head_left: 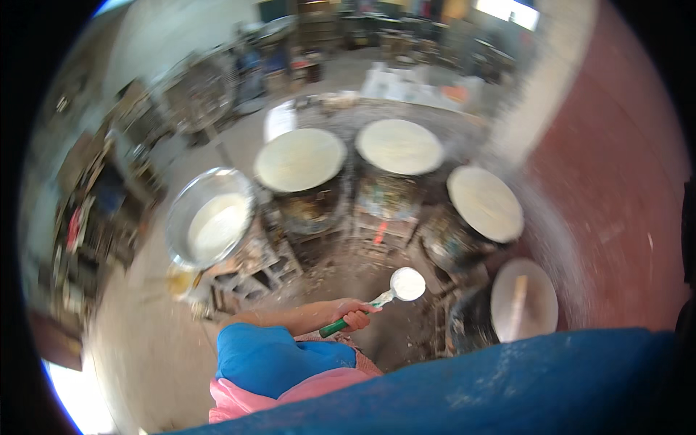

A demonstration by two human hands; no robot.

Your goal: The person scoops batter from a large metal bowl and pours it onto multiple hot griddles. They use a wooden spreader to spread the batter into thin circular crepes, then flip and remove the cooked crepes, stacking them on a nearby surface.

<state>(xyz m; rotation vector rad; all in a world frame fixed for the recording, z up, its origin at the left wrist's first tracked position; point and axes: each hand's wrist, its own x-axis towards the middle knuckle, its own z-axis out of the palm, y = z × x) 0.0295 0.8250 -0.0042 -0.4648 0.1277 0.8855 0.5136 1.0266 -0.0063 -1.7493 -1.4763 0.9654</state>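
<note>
My left hand (351, 316) is closed round the green handle of a ladle (407, 284), held out in front of my body. White batter fills the ladle's round bowl. To the left, a wide metal basin (178, 243) holds more white batter (219, 222). Round griddles stand in an arc ahead, three of them covered with a pale round sheet, such as the far left one (301, 160). The nearest griddle (544, 301) at the right looks greyer, with a bright streak across it. A blue sleeve (507, 377) crosses close below; my right hand is out of sight.
Dark, stained drum-like stoves (391, 196) carry the griddles. Concrete blocks (264, 275) prop up the basin, with a yellowish bucket (181, 281) beside it. A reddish wall or floor surface (616, 196) runs along the right. Blurred clutter (94, 217) lines the left wall.
</note>
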